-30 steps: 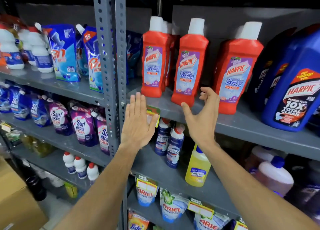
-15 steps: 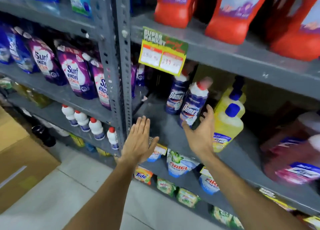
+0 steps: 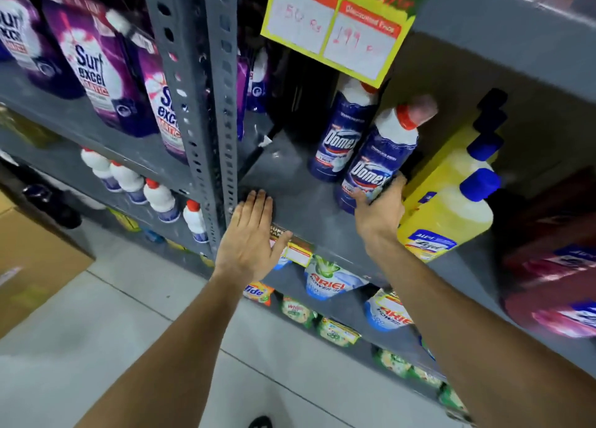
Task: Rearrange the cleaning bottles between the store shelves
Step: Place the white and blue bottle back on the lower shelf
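Note:
Two blue Domex bottles with white necks and red caps stand on a grey metal shelf (image 3: 290, 182). My right hand (image 3: 379, 214) is wrapped around the base of the nearer Domex bottle (image 3: 377, 159), which leans to the right. The second Domex bottle (image 3: 342, 137) stands just behind and left of it. My left hand (image 3: 250, 234) lies flat and open on the shelf's front edge, beside the upright post (image 3: 206, 105). Yellow cleaner bottles (image 3: 451, 214) with blue caps stand right of the held bottle, touching my right hand.
A yellow price tag (image 3: 335, 27) hangs from the shelf above. Purple Surf Excel pouches (image 3: 96, 72) and small white bottles (image 3: 158, 195) fill the left rack. Red jugs (image 3: 554, 266) sit far right. Ariel and Tide packs (image 3: 325, 282) lie below. A cardboard box (image 3: 29, 259) stands on the floor.
My view dropped from the red Harpic shelf to the shelf below. My right hand reached in and closed on the nearer Domex bottle. My left hand came down onto the shelf edge.

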`<state>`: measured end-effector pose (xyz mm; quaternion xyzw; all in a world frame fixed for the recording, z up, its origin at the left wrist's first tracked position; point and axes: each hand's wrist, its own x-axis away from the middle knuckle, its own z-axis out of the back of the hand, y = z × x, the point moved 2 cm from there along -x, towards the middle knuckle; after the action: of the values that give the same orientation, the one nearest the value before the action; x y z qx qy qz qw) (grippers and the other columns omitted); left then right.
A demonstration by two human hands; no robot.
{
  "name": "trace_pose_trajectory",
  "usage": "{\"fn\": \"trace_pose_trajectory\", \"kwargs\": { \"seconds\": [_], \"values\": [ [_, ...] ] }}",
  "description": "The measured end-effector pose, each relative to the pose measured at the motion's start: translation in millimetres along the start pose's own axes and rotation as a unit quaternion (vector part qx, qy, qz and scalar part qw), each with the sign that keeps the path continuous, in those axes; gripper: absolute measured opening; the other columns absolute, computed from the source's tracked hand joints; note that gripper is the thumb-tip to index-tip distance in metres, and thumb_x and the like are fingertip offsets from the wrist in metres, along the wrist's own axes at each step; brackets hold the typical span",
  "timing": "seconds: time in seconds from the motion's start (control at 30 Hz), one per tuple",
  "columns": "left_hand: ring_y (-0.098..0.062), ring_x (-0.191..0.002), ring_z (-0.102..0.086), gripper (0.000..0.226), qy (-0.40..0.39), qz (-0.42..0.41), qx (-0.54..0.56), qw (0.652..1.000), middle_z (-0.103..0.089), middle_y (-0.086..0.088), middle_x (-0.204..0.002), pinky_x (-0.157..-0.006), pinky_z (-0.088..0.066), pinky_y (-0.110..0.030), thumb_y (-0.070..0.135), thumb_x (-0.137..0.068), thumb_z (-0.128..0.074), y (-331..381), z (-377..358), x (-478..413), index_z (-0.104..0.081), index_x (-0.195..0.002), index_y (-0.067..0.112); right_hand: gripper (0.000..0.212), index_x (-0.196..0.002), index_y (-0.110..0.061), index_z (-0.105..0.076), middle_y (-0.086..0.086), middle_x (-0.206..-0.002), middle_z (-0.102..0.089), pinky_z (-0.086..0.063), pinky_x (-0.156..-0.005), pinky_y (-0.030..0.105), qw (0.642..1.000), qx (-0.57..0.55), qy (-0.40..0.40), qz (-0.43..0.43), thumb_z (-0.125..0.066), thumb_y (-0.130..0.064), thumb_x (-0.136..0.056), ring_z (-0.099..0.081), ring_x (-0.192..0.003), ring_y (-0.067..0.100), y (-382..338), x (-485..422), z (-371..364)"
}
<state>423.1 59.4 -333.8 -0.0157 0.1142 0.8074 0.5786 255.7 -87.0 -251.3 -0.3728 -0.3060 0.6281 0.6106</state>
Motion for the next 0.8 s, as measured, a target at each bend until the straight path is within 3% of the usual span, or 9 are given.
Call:
{"fn": "trace_pose_trajectory", "kwargs": {
  "seconds": [0.2,0.27,0.37,0.5,0.67,0.8],
  "values": [
    [-0.031,-0.151,-0.018,0.083,-0.007,0.007,0.013,1.000,-0.024,-0.020,-0.161,-0.125,-0.009,-0.043,0.061,-0.097,-0.019,2.0,3.2,0.5,-0.025,-0.151,-0.001,0.056,-0.135,-0.011,-0.047,0.006,-0.127,-0.070,-0.057,-0.094,0.041,0.991,-0.034,-0.081,0.099,-0.077,-0.013,-0.088,-0.068,-0.112,0.024,-1.3,16.2,-6.5],
    [-0.031,-0.151,-0.017,0.083,-0.006,0.007,0.017,1.000,-0.024,-0.020,-0.161,-0.125,-0.008,-0.043,0.061,-0.097,-0.018,1.9,4.3,0.7,-0.025,-0.151,-0.001,0.056,-0.135,-0.011,-0.047,0.004,-0.127,-0.069,-0.058,-0.087,0.025,0.986,-0.041,-0.106,0.118,-0.077,-0.014,-0.088,-0.068,-0.108,0.019,-4.2,22.8,-10.7],
    [-0.030,-0.152,-0.016,0.083,-0.010,0.009,0.020,1.000,-0.023,-0.019,-0.162,-0.125,-0.007,-0.042,0.061,-0.097,-0.018,1.1,5.1,0.8,-0.023,-0.152,0.000,0.057,-0.136,-0.007,-0.046,0.001,-0.126,-0.066,-0.049,-0.077,0.001,0.980,-0.069,-0.139,0.123,-0.077,-0.011,-0.089,-0.066,-0.107,0.013,-11.1,28.3,-19.1],
    [-0.029,-0.153,-0.012,0.084,-0.021,0.011,0.026,0.999,-0.019,-0.018,-0.163,-0.125,-0.004,-0.041,0.062,-0.096,-0.017,-0.1,3.1,0.7,-0.019,-0.153,0.001,0.060,-0.138,-0.006,-0.045,-0.005,-0.126,-0.062,-0.053,-0.079,0.004,0.978,-0.085,-0.151,0.112,-0.078,-0.012,-0.088,-0.062,-0.109,0.009,-18.5,30.7,-29.5],
    [-0.029,-0.153,-0.009,0.083,-0.025,0.010,0.022,0.999,-0.017,-0.018,-0.164,-0.125,-0.003,-0.042,0.062,-0.097,-0.017,1.4,3.0,0.5,-0.017,-0.154,0.001,0.062,-0.139,-0.009,-0.044,0.006,-0.136,-0.064,-0.050,-0.076,0.001,0.978,-0.092,-0.150,0.111,-0.079,-0.017,-0.088,-0.065,-0.117,0.018,-15.8,29.2,-31.5],
    [-0.029,-0.153,-0.008,0.083,-0.031,0.009,0.020,0.999,-0.016,-0.018,-0.164,-0.125,-0.003,-0.042,0.061,-0.097,-0.018,0.9,3.4,-0.3,-0.016,-0.154,0.001,0.064,-0.142,-0.011,-0.041,0.004,-0.140,-0.061,-0.051,-0.077,0.003,0.976,-0.094,-0.167,0.102,-0.077,-0.019,-0.090,-0.061,-0.122,0.014,-13.9,29.3,-30.8]
  ]
}}
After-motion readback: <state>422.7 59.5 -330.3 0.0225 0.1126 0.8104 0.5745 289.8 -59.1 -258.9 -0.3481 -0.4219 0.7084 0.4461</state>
